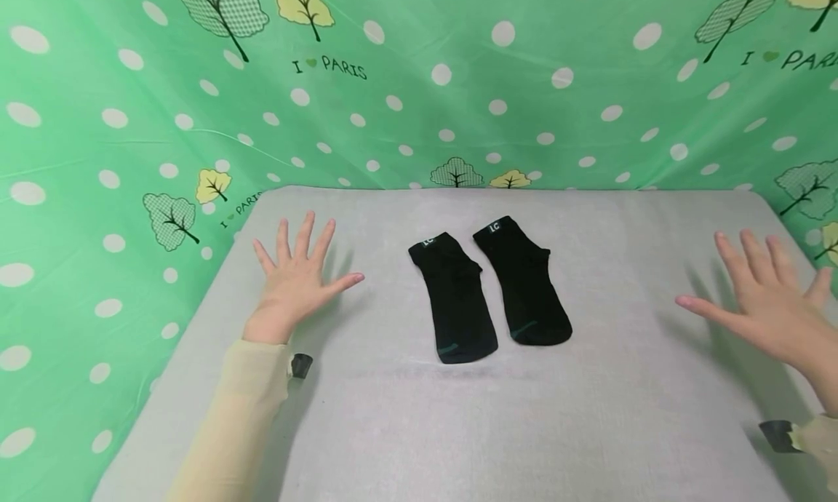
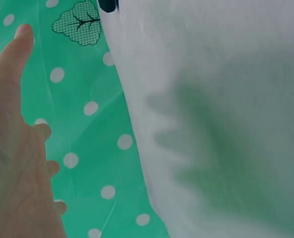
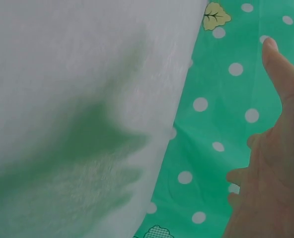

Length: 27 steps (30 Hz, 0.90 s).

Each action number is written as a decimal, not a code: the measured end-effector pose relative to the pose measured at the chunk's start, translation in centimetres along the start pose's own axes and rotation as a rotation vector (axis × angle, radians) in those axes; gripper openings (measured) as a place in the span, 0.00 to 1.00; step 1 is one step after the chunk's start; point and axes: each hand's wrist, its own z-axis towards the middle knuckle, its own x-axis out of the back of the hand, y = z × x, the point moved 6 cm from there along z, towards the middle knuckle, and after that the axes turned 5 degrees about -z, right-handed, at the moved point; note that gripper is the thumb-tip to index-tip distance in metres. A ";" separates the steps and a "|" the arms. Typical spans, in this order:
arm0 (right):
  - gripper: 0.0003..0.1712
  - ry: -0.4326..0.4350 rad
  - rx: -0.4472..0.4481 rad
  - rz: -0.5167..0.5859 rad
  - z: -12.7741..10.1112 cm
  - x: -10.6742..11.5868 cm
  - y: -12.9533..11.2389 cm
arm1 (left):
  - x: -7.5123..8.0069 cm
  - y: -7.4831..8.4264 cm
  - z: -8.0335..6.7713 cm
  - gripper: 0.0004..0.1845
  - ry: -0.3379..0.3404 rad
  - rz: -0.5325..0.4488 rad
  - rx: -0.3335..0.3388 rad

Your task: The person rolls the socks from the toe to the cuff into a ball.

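Observation:
Two black ankle socks lie flat side by side around the middle of the table in the head view, cuffs toward the back and toes toward the front. The left sock [image 1: 460, 302] sits slightly nearer the front than the right sock [image 1: 527, 287]; both carry small light lettering at the cuff and a green line near the toe. Left of the socks, my left hand [image 1: 294, 280] hovers with fingers spread and nothing in it. Far to the right, my right hand [image 1: 772, 305] also hovers, fingers spread, holding nothing. Each hand throws a shadow on the tabletop.
The table [image 1: 406, 436] has a pale grey cover. Behind it and along its sides hangs a green curtain [image 1: 406, 138] with white dots, printed trees and lettering. A dark strap piece [image 1: 300, 366] shows at the left wrist, and another dark piece [image 1: 780, 436] at the right.

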 end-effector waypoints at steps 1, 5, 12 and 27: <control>0.64 0.000 0.001 -0.001 0.0 0.0 -0.1 | -0.1 0.0 0.0 0.56 -0.002 -0.002 -0.001; 0.63 -0.005 0.014 0.001 0.1 0.0 -0.4 | -0.4 0.2 0.1 0.56 -0.007 0.007 -0.002; 0.63 -0.011 0.039 0.017 0.5 -0.2 -1.1 | -1.0 0.6 0.1 0.57 -0.014 -0.007 -0.024; 0.60 -0.048 0.102 0.063 1.7 -0.4 -3.8 | -1.8 1.7 -0.3 0.56 -0.040 -0.038 -0.065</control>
